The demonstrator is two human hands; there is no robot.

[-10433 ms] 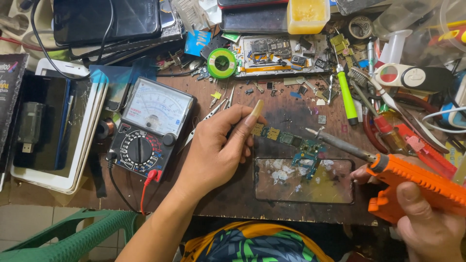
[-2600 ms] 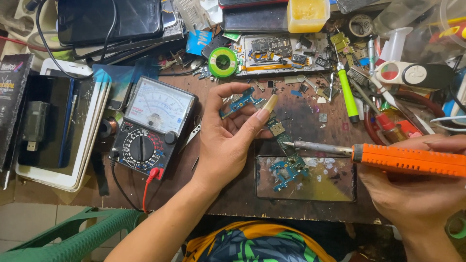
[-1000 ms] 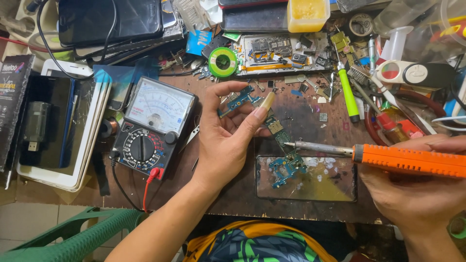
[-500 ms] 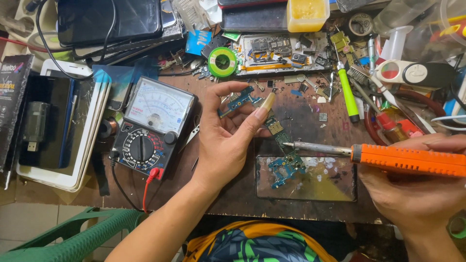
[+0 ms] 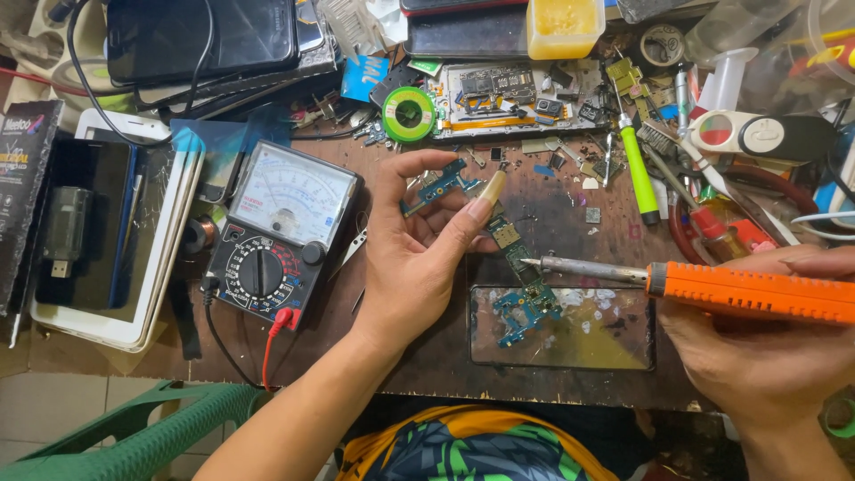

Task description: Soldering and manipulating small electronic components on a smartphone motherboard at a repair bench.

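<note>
Left hand [image 5: 419, 267]: fingers curled, thumb and forefinger pinching a small blue flex board [image 5: 436, 184], raised off the worktop [image 5: 570, 205], likely to keep it steady and in view.
Right hand [image 5: 766, 356]: wrapped shut round the orange soldering iron [image 5: 712, 287], held level, tip just right of the board's lower strip.
Board look: thin, blue-green, gold contacts.
Landmark: analog multimeter [image 5: 280, 233], left of the board.
</note>
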